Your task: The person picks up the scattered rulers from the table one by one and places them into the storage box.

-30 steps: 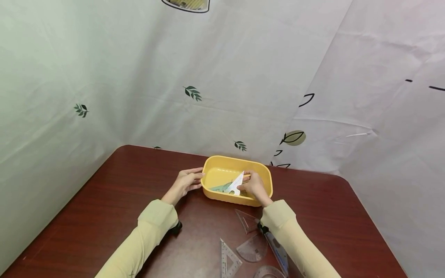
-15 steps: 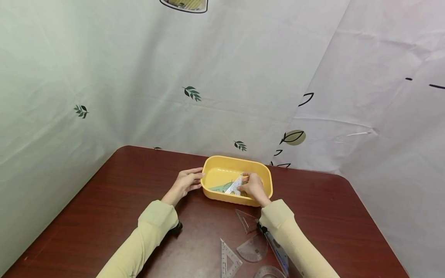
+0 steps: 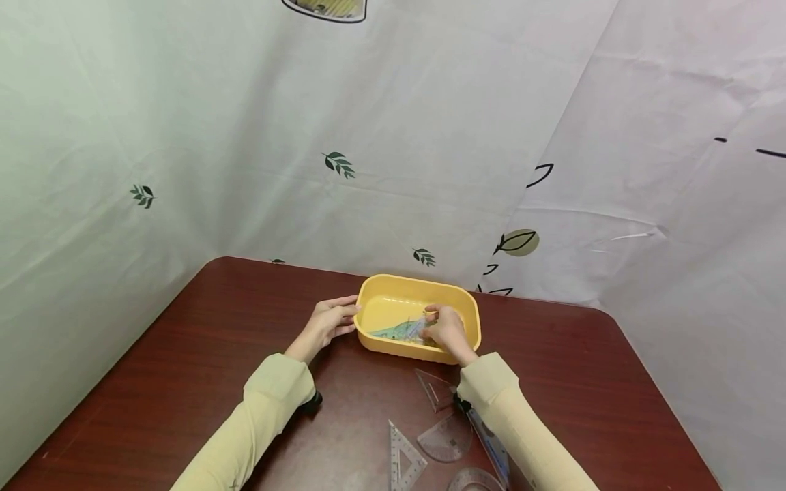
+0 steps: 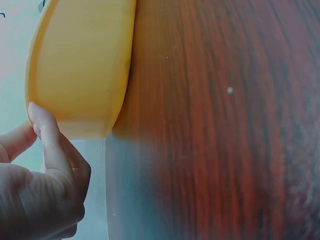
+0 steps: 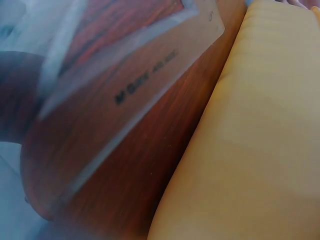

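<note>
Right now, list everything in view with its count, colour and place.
Bin: one, yellow, table's far side
Drafting pieces: count unclear, greenish and clear, inside bin
Set squares: two, clear, on table
Protractors: two, clear, on table
Ruler-like piece: one, bluish, partly hidden by right sleeve
Table: one, red-brown, beneath bin
Backdrop: count unclear, whitish with leaf prints, behind table
Wrist devices: two, black, at cuffs
Sleeves: two, pale yellow, forearms
Left hand: one, bare, bin's left rim
Right hand: one, bare, inside bin

Soft light; faint sheen on tabletop (image 3: 344,429); near set square (image 5: 117,112) blurred.
</note>
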A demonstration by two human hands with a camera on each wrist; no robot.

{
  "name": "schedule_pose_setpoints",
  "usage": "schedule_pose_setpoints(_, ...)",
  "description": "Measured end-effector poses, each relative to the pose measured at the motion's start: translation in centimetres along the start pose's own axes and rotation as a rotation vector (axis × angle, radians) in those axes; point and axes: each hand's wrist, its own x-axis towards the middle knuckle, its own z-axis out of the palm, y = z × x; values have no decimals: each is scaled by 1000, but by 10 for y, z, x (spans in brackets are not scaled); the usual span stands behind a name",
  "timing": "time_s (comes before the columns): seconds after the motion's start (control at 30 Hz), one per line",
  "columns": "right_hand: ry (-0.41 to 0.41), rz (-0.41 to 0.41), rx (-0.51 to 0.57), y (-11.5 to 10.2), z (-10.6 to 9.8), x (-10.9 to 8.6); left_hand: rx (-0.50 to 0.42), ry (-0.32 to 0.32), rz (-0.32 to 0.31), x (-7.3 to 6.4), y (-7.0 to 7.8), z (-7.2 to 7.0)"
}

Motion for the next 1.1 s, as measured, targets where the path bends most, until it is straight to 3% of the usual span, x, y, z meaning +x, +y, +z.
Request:
schedule_pose_setpoints(0.23, 51, -69, 18, 1, 0, -2, 8, 8, -14, 0, -1, 0)
schedule_pose_setpoints(0.5, 89, -166, 180, 1, -1, -1, 7, 14, -22, -1, -2, 2)
schedule_pose_setpoints(0.6, 108, -163, 207, 1, -2, -2, 8, 17, -25, -1, -3, 3)
schedule_pose_setpoints(0.83, 108, -159, 204, 2, -10, -10, 8, 5, -26, -3, -2, 2)
schedule_pose_setpoints(1.1, 36, -161, 147, -1, -29, -21, -3, 0, -19, 0, 1, 0)
